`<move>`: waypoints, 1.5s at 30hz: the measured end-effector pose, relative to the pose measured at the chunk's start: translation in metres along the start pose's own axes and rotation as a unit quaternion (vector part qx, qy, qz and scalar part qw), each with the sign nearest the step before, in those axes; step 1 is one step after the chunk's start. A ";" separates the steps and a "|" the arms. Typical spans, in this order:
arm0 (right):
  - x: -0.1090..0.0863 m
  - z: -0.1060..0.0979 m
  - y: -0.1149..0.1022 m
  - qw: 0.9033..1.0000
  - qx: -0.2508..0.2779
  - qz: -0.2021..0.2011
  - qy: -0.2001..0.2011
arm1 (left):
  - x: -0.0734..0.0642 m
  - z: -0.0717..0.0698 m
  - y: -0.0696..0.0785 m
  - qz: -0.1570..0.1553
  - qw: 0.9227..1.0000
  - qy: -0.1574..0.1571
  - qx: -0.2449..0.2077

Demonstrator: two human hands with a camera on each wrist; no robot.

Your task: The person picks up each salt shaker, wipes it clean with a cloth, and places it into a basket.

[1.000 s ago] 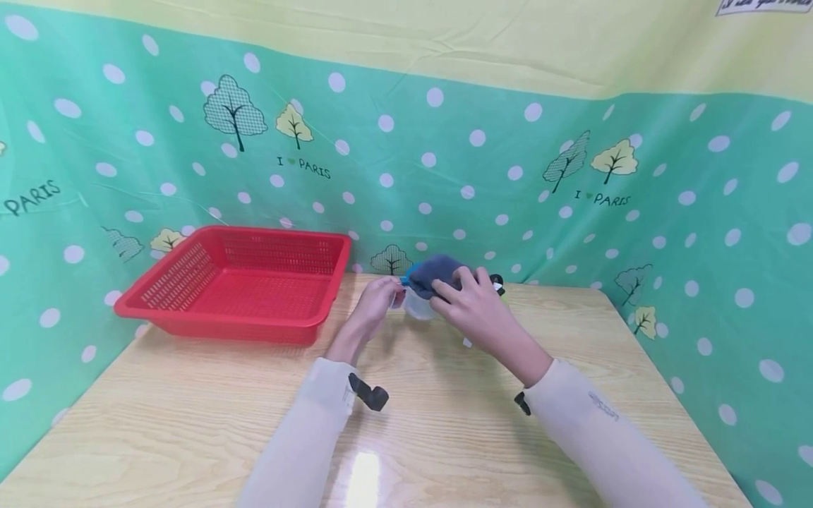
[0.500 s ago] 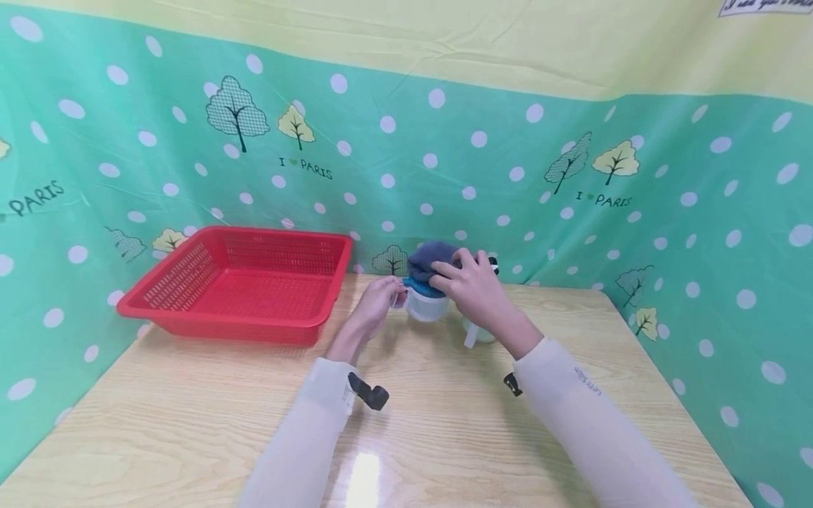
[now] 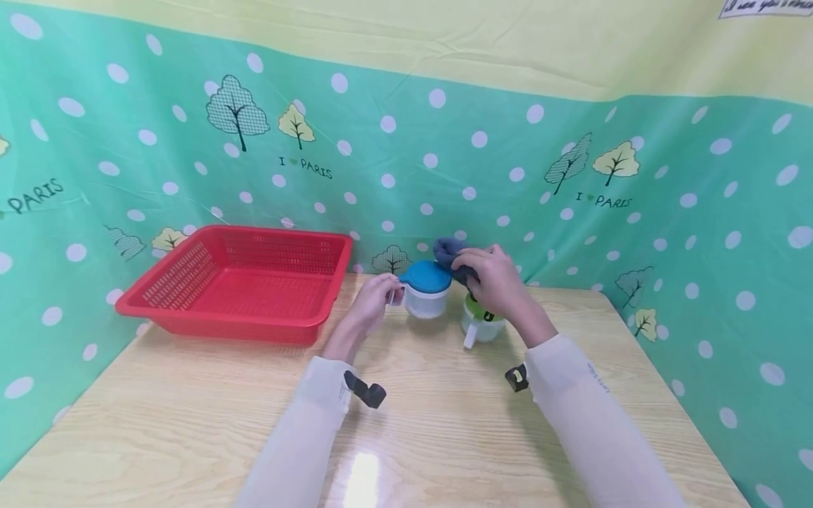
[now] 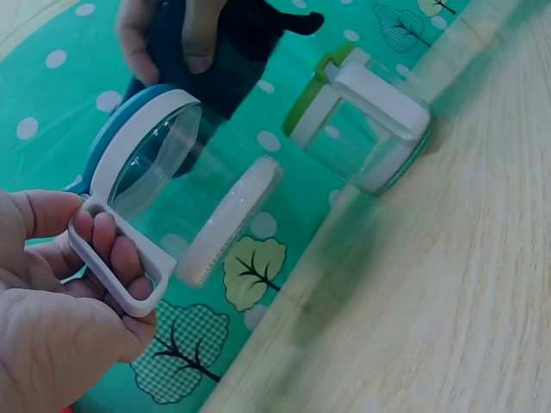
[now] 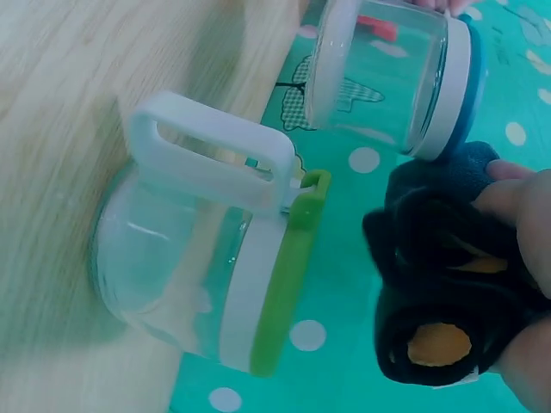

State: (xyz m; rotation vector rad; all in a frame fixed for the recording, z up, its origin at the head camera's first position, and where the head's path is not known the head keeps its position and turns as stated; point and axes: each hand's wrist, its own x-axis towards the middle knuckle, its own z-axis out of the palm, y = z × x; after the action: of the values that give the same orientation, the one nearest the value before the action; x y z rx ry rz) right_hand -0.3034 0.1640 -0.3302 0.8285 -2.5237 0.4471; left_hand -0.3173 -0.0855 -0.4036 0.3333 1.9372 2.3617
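Note:
My left hand (image 3: 370, 305) grips the white handle of a clear jar (image 3: 425, 303) with a blue lid, its fingers passing through the handle loop (image 4: 129, 267). My right hand (image 3: 498, 282) pinches a bunched dark blue cloth (image 3: 448, 251) at the right edge of that lid. Up close in the right wrist view, the cloth (image 5: 430, 267) looks dark, with rolled openings and orange inside. Below my right hand, a second clear jar (image 3: 484, 329) with a green lid (image 5: 293, 275) stands on the table, its white handle toward me.
A red perforated plastic basket (image 3: 222, 323) sits at the back left of the wooden table (image 3: 432, 423). Behind the table hangs a green and yellow patterned curtain (image 3: 508, 204), which also runs along both sides.
The cloth was over the blue lid; my right hand has drawn it to the right, uncovering the lid. The green-lidded jar shows more now. My left hand has stayed nearly still.

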 end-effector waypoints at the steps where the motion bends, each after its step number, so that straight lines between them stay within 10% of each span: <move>1: 0.000 0.000 0.001 1.000 0.019 0.009 -0.001 | 0.000 0.000 0.001 0.000 1.000 0.002 -0.003; 20: -0.027 -0.005 0.001 0.981 0.175 0.075 -0.043 | 0.002 -0.011 -0.002 0.020 0.999 0.030 -0.028; 45: -0.014 0.016 0.014 0.984 0.142 0.103 -0.023 | -0.002 -0.004 0.007 0.022 0.999 0.015 -0.033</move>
State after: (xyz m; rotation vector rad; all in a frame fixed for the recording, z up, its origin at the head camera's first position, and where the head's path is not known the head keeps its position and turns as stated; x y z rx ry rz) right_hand -0.3074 0.1747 -0.3534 0.6840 -2.6366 0.8833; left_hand -0.3156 -0.0914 -0.3978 0.3410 1.8779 2.4659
